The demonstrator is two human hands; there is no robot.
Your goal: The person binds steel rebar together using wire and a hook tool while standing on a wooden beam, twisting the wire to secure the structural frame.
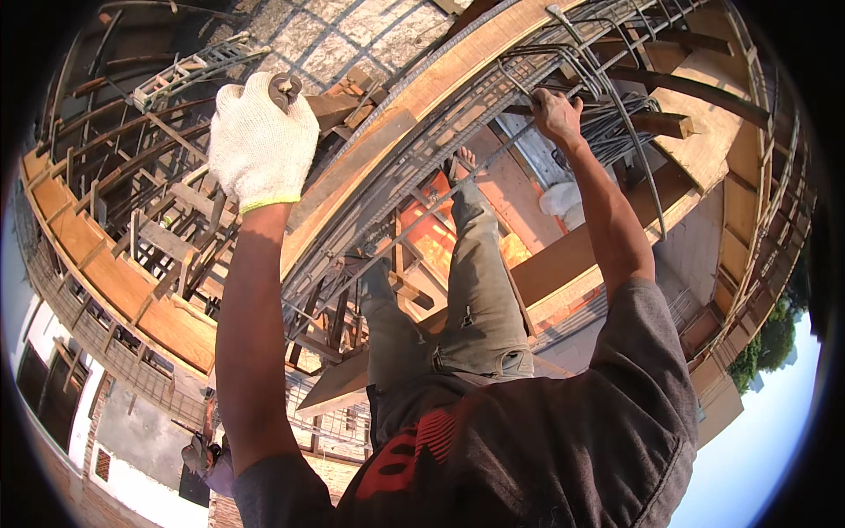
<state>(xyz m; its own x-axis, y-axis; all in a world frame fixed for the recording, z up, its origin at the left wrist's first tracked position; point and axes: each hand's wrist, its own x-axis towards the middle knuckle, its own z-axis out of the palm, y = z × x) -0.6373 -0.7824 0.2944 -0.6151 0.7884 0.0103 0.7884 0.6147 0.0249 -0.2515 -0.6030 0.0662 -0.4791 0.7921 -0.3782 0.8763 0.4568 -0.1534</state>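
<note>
My left hand point(262, 145), in a white knitted glove with a yellow-green cuff, is closed in a fist. Out of its top pokes the dark, round-jawed metal head of what look like pincers point(283, 91); their handles are hidden in the glove. My bare right hand point(556, 116) reaches farther forward to the right. Its fingers curl over a bent rebar stirrup point(526, 86) at the upper end of the steel cage. The long rebar cage point(431, 163) runs diagonally between my hands, alongside a wooden formwork board point(400, 132).
My legs straddle beams, with a bare foot point(464, 160) against the cage. Bundled wire or thin bars point(616, 132) lie beyond my right hand. A ladder point(189, 70) rests at the far left. Timber framing point(123, 282) surrounds deep gaps. Another person point(209, 458) is at the lower left.
</note>
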